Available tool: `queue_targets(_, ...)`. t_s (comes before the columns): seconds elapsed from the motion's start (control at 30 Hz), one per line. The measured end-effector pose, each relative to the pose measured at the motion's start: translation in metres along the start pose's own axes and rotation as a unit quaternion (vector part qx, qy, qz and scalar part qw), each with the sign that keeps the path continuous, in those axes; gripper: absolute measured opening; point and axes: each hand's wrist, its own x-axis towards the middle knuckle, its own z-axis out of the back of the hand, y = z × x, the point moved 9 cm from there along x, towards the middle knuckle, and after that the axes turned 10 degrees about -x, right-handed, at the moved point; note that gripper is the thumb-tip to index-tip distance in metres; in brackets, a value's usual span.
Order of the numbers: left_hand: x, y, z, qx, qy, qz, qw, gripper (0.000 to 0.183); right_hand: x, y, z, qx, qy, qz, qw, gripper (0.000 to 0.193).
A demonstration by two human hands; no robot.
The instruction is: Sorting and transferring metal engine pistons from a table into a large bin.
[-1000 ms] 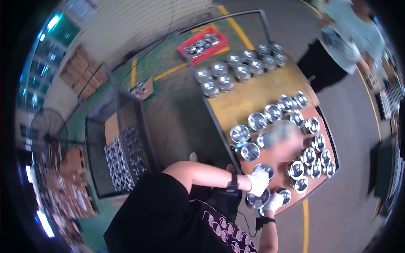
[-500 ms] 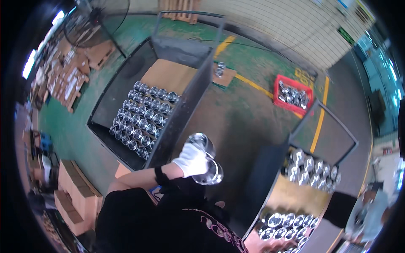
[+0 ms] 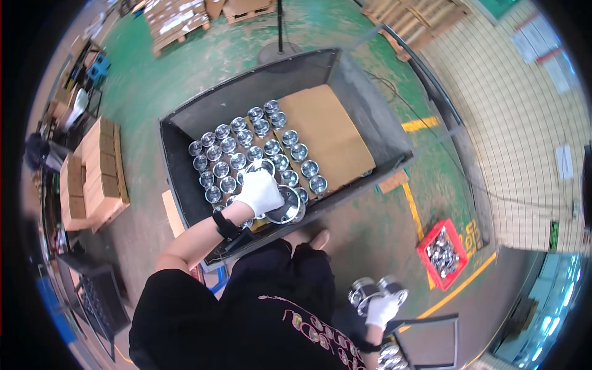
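Note:
My left hand (image 3: 260, 192), in a white glove, is closed on shiny metal cup-shaped parts (image 3: 285, 209). One part's open mouth faces up at its right side; another shows behind the fingers. The hand is over the near side of a dark cart (image 3: 364, 102), above rows of similar metal cups (image 3: 229, 145) standing on cardboard. Low on the right, my gloved right hand (image 3: 382, 311) grips two more metal cups (image 3: 362, 292) side by side. It is outside that cart, above a second cart's frame (image 3: 457, 339); its fingers are partly hidden by the cups.
A brown cardboard sheet (image 3: 324, 126) covers the cart's right part. On the floor at right is a red crate (image 3: 425, 250) of metal pieces. Stacked cartons (image 3: 102, 169) stand at left. A fan base (image 3: 277, 52) and wooden pallets (image 3: 413, 21) lie beyond the cart.
My view has turned toward the cart with the rows. My left hand, still gripping its metal cups, has moved from beside that cart to above it. My right hand with two cups now shows.

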Motion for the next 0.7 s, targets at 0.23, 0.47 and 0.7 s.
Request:
queue_targets(0.23, 0.129, -0.042, -0.072, 0.009, 0.037, 0.029, 0.999, 0.025, 0.247, 0.211, 0.104, -0.054, -0.043, 0.343, 0.937, 0.018)
queue_targets(0.47, 0.244, -0.046, -0.246, 0.035, 0.069, 0.105, 0.991, 0.023, 0.395, 0.416, -0.053, -0.17, -0.055, 0.578, 0.797, 0.015)
queue_targets(0.7, 0.332, -0.033, -0.429, 0.219, 0.043, 0.095, 0.97, 0.02, 0.457, 0.487, -0.274, -0.124, 0.07, 0.613, 0.778, 0.02)
